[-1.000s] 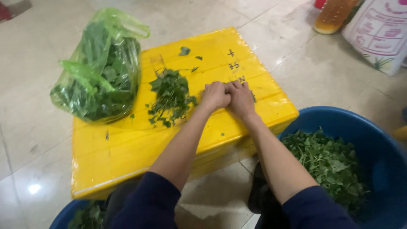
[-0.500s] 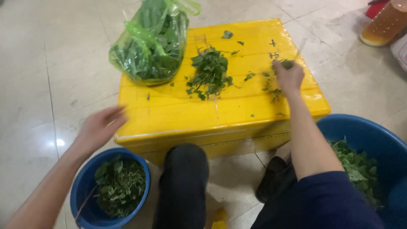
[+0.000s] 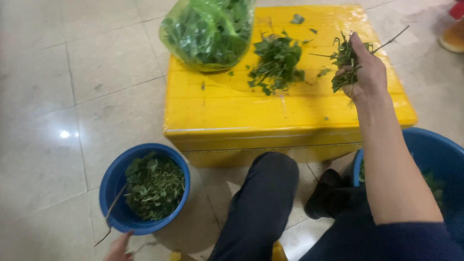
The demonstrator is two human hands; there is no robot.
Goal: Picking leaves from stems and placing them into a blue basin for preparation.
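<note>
My right hand point(image 3: 368, 72) is raised over the right side of the yellow box point(image 3: 290, 113) and grips a bunch of green leafy stems point(image 3: 345, 63), one bare stalk sticking out to the right. A loose pile of picked leaves point(image 3: 277, 65) lies on the box top to its left. My left hand point(image 3: 118, 247) is low at the bottom edge, by the near rim of a small blue bowl point(image 3: 110, 186) filled with leaf scraps and stems. Only part of that hand shows; a thin stem lies beside it.
A green plastic bag of leafy greens point(image 3: 209, 30) sits on the box's far left corner. A big blue tub point(image 3: 432, 154) with greens stands at the right. My dark-trousered knee point(image 3: 266, 193) and a black shoe point(image 3: 325, 195) are below the box. Tiled floor surrounds everything.
My hands were together on the box a second ago. The left hand has swung down to the small blue bowl; the right hand has lifted a bunch of stems off the box.
</note>
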